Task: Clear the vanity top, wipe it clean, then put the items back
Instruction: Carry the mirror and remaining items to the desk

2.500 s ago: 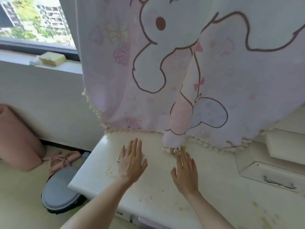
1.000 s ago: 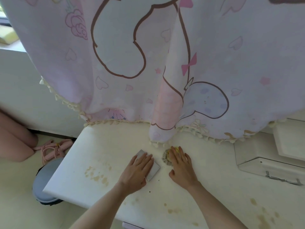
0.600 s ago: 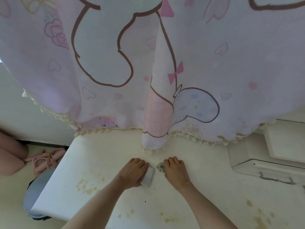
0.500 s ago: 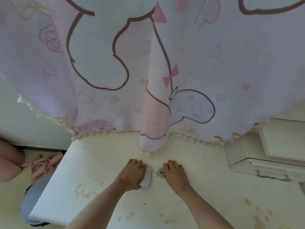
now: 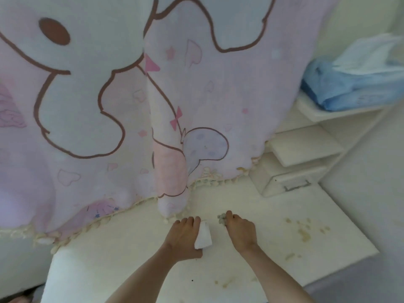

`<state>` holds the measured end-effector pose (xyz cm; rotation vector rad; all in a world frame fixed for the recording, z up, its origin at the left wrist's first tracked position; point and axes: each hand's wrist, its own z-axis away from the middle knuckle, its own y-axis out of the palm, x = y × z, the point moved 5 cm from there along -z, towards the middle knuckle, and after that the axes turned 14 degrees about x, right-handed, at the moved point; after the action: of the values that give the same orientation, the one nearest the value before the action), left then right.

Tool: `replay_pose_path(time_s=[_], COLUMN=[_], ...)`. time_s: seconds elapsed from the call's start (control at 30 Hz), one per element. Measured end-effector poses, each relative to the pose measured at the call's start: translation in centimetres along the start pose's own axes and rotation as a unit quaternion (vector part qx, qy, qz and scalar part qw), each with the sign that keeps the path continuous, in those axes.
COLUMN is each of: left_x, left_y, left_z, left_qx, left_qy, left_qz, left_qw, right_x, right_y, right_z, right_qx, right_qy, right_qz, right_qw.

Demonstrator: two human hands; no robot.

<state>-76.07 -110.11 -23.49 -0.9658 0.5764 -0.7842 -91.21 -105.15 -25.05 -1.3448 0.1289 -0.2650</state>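
Behind your hands, the pink curtain [image 5: 166, 119] hangs down onto the tabletop [image 5: 135, 243], its tasselled hem closing off the back edge. To your right the white drawer unit [image 5: 290, 178] and stepped shelves [image 5: 306, 145] block the rear corner. You have bare tabletop left of your left hand [image 5: 183, 239] and right of your right hand [image 5: 240, 232], stained only.

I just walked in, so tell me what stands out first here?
A big pink cartoon curtain hangs over the back of the white vanity top. In front, the left hand holds a flat white card and the right hand a grey clump; yellowish stains lie to the right.
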Motion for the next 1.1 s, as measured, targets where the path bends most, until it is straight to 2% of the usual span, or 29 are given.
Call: replay_pose_path(time_s=[0.07, 0.17, 0.37, 0.53, 0.6, 0.7, 0.83, 0.97, 1.1], left_x=[-1.0, -3.2, -12.1, -23.8, -29.2, -37.7, -49.2, -59.3, -68.3], left_y=[-1.2, -2.8, -6.9, -10.5, -11.3, -11.7, -10.5, -8.2, -4.7], left_z=[0.1, 0.1, 0.6, 2.4, 3.7, 6.4, 11.2, 17.4, 23.8], left_qx=[-0.001, -0.042, -0.101, -0.161, -0.182, -0.212, -0.258, -0.275, -0.258], left_qy=[0.023, 0.065, 0.176, 0.289, 0.334, 0.409, 0.511, 0.596, 0.677], left_qz=[-0.016, -0.061, -0.165, -0.195, -0.196, -0.197, -0.211, -0.196, -0.186], left_qw=[1.0, 0.995, 0.965, 0.923, 0.904, 0.865, 0.792, 0.729, 0.663], right_x=[-0.8, -2.5, -7.0, -12.7, -14.8, -17.0, -18.8, -19.4, -18.7], right_y=[-1.5, -3.1, -5.5, -8.4, -9.7, -10.8, -11.6, -11.0, -9.2], right_z=[2.4, 6.3, 17.0, 29.0, 34.3, 43.1, 55.9, 67.8, 78.2], right_qx=[-0.009, -0.016, -0.034, -0.123, -0.162, -0.189, -0.205, -0.171, -0.139], right_qy=[0.067, 0.17, 0.286, 0.416, 0.472, 0.547, 0.611, 0.677, 0.751], right_qz=[0.019, 0.013, -0.018, -0.02, 0.02, 0.069, 0.116, 0.134, 0.134], right_qw=[0.998, 0.985, 0.957, 0.901, 0.867, 0.813, 0.756, 0.703, 0.632])
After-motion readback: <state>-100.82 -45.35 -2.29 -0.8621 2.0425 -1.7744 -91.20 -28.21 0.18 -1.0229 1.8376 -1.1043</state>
